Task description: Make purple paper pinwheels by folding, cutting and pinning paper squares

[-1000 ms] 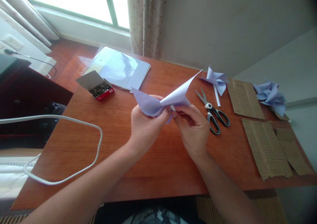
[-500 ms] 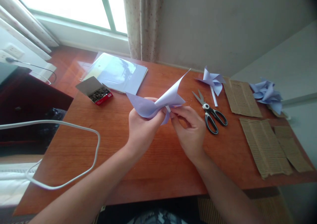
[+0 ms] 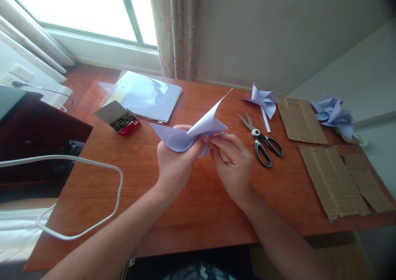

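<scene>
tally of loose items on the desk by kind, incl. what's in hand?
Lilac paper pinwheels: 3, one in the hands, one by the scissors, one far right
Corrugated cardboard pieces: 4
Scissors: 1
Box of pins: 1
Folder: 1
Total: 10

The folded paper (image 3: 188, 133) is pale lilac, as is the pinwheel (image 3: 262, 100). The scissors (image 3: 261, 140) have black handles; the worktop (image 3: 201, 197) is reddish-brown wood grain, the ribbed cardboard (image 3: 332, 181) tan, the box of pins (image 3: 119, 119) red-edged.
</scene>
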The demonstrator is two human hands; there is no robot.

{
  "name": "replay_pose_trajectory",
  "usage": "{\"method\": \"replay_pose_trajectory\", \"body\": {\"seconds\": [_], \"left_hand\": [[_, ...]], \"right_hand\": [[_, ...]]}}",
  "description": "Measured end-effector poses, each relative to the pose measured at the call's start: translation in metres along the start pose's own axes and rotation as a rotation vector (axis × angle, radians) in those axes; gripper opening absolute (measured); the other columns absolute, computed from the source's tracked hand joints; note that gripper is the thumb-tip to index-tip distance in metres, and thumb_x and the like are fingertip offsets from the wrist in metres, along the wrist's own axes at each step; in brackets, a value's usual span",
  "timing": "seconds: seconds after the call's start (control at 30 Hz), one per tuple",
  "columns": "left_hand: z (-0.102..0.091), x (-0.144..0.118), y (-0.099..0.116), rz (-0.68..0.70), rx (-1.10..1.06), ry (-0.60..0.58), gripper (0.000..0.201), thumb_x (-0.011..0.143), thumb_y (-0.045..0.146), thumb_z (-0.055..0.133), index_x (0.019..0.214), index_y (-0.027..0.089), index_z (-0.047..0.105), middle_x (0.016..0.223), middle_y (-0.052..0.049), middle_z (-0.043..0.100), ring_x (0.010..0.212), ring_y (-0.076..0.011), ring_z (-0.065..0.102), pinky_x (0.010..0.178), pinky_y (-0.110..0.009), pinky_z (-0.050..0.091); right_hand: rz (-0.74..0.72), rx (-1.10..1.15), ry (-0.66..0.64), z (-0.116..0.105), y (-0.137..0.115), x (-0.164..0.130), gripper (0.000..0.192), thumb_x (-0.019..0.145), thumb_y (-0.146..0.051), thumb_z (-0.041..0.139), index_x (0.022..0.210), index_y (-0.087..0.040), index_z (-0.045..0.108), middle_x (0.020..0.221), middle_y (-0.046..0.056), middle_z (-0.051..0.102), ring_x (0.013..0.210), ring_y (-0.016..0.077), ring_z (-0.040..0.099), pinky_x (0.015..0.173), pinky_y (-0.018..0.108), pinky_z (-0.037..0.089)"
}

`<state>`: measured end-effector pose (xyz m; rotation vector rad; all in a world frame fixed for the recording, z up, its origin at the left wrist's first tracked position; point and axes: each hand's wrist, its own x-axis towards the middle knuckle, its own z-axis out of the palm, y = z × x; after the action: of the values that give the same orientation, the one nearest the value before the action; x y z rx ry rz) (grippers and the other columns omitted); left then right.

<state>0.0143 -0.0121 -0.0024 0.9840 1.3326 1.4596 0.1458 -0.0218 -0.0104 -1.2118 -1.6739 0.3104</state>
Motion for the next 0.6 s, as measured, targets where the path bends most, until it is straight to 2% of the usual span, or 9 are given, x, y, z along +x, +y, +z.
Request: {"method": "replay_pose_trajectory", "body": {"seconds": [0.27,0.6], "left_hand": [[-0.0001,0.0004,0.0009,0.028,0.039,0.022,0.026,0.071,0.029,0.084,0.089,0.016,0.071,0.080,-0.002,0.075,0.071,-0.0150,0.070,0.063,-0.020,0.056],[0.0020,0.0006,-0.0007,-0.011,-0.057,0.038,0.026,0.070,0.028,0.086,0.086,0.016,0.070,0.076,0.001,0.073,0.067,-0.0127,0.067,0.063,-0.019,0.054]], "right_hand": [[-0.034,-0.039,0.009,0.0008,0.0009,-0.0011,0.022,0.093,-0.014,0.063,0.102,-0.028,0.077,0.098,0.004,0.076,0.091,0.0183,0.072,0.082,0.032,0.059],[-0.100,-0.086,0.016,0.0035,0.0031,-0.0012,0.020,0.094,-0.013,0.061,0.102,-0.025,0.074,0.097,0.005,0.076,0.092,0.0184,0.072,0.084,0.032,0.059]]}}
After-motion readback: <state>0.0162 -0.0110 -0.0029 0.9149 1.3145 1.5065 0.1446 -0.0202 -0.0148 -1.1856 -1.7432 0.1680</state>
